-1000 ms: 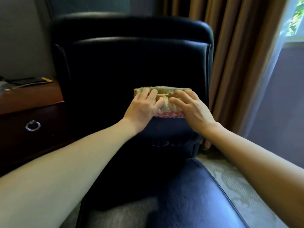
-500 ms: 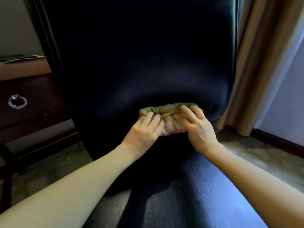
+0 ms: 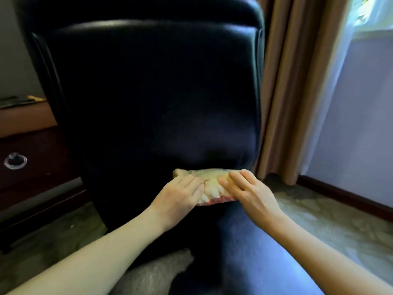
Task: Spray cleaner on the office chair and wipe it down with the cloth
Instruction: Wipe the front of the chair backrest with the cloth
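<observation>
A black leather office chair [image 3: 153, 99] fills the view, its tall backrest upright and its seat [image 3: 251, 252] running toward me. A folded yellowish cloth [image 3: 210, 184] with a red edge lies flat against the bottom of the backrest, just above the seat. My left hand [image 3: 178, 199] presses on the cloth's left part with straight fingers. My right hand [image 3: 248, 190] presses on its right part the same way. No spray bottle is in view.
A dark wooden desk [image 3: 25, 167] with a ring drawer pull [image 3: 15, 161] stands left of the chair. Tan curtains [image 3: 297, 81] hang at the right beside a window. Patterned carpet [image 3: 319, 220] covers the floor.
Both hands slid the cloth down the backrest from mid-height to its bottom edge. In the last half second they shifted slightly right and the camera tilted up.
</observation>
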Demonstrator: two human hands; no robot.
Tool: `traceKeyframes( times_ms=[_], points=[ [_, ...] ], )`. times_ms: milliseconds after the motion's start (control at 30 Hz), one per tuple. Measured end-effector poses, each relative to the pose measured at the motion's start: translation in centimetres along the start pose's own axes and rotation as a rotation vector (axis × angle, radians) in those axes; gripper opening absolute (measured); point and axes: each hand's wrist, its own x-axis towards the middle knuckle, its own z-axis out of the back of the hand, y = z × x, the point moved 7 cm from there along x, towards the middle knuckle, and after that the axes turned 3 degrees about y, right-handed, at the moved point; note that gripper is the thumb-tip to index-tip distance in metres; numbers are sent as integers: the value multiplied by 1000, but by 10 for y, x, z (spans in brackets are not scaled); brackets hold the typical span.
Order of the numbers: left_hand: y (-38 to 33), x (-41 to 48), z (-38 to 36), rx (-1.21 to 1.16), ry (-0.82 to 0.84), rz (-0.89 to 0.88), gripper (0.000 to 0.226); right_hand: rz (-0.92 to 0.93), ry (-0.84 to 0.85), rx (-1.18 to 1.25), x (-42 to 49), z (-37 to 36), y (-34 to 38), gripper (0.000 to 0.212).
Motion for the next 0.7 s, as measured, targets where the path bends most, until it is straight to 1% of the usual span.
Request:
traceKeyframes(
  times_ms=[100, 167, 267, 333, 400, 433, 500, 567, 700],
  points=[
    [16, 61, 54, 17, -120, 31, 27, -19, -111, -54, 24, 68, -37, 28],
    [30, 100, 79, 33, -169, 49, 26, -58, -147, -84, 43, 101, -63, 33],
    [47, 141, 84, 71, -143, 64, 23, -138, -122, -108, 65, 115, -96, 37],
    [55, 151, 66, 82, -77, 84, 16, -148, -94, -111, 69, 98, -108, 40],
    [54, 143, 38, 108, -36, 87, 23, -161, -47, -37, 65, 65, -112, 42],
    [52, 134, 26, 124, -34, 81, 23, -203, -45, 27, 62, 48, -113, 42],
    [47, 115, 5, 114, -76, 85, 27, -292, -109, 109, 55, 21, -112, 40],
    [42, 97, -12, 104, -112, 84, 29, -317, -184, 104, 49, 2, -101, 38],
    [37, 72, -32, 161, -196, 87, 18, -322, -252, 76, 36, -27, -83, 43]
  ],
)
